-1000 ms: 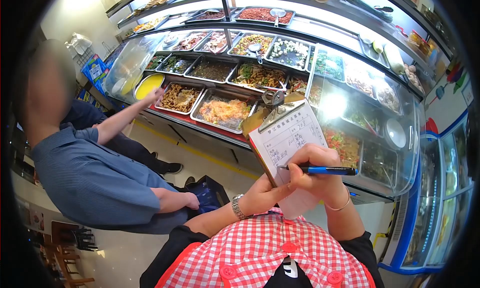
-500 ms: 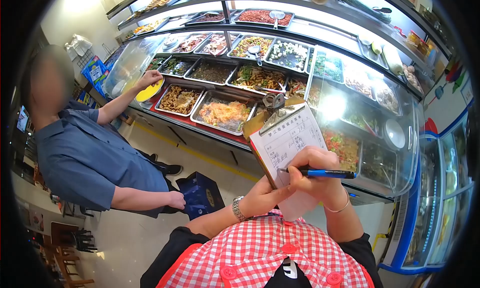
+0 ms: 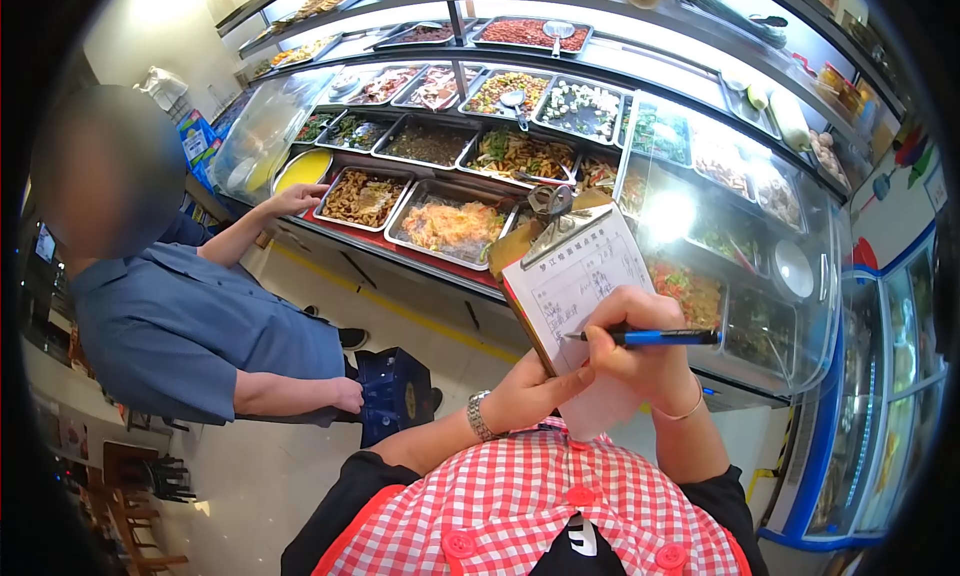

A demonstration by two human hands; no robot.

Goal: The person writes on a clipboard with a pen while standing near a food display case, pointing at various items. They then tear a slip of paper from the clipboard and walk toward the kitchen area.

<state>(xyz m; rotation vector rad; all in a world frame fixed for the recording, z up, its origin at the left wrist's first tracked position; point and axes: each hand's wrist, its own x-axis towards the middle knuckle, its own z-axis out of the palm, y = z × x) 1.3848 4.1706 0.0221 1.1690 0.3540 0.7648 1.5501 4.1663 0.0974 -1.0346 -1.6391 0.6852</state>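
Observation:
My left hand (image 3: 528,394), with a metal watch at the wrist, is closed on the lower left edge of a clipboard (image 3: 513,249). On the board lies a white order pad (image 3: 610,266) with printed lines and handwriting. A blue and black pen (image 3: 665,338) is pinched in my right hand (image 3: 640,351), its tip touching the sheet near the written lines. Trays of food stand just past the clipboard, the nearest being a tray of orange shredded food (image 3: 450,226).
To the left stands a person in a blue shirt (image 3: 200,336), one hand near a yellow bowl (image 3: 303,171), the other holding a dark blue bag (image 3: 392,396). A glass-covered display counter (image 3: 740,216) spans the front. A blue-framed fridge (image 3: 870,396) is at right.
The pen has shifted slightly to the right and its tip a little along the sheet. The other person has leaned closer, and their hand has moved down from above the yellow bowl to the tray edge.

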